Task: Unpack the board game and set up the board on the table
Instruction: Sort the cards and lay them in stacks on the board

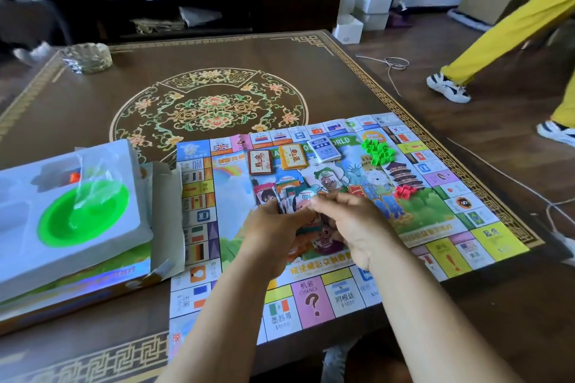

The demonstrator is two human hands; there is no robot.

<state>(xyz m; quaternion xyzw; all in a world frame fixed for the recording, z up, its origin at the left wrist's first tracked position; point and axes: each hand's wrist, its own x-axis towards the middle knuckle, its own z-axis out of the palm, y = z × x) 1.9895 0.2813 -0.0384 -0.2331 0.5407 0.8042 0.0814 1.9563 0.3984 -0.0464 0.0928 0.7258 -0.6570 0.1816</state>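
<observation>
Over the middle of the game board (314, 298) we have both hands working close together: our left hand (273, 236) grips a fanned stack of paper money (292, 199), and our right hand (357, 224) pinches the top notes with its fingertips. That board lies unfolded and flat on the dark patterned table (124, 102), at its near right part. Beyond our hands, on the board, we see three card decks in a row: a red deck (260, 162), an orange deck (293, 156) and a blue deck (323, 149). Right of those sits a heap of green houses (378, 151), and nearer us a small cluster of red pieces (404, 191). Left of the board, the white plastic tray (102, 236) rests on the game box (77, 292), with a green bowl (84, 211) in it.
</observation>
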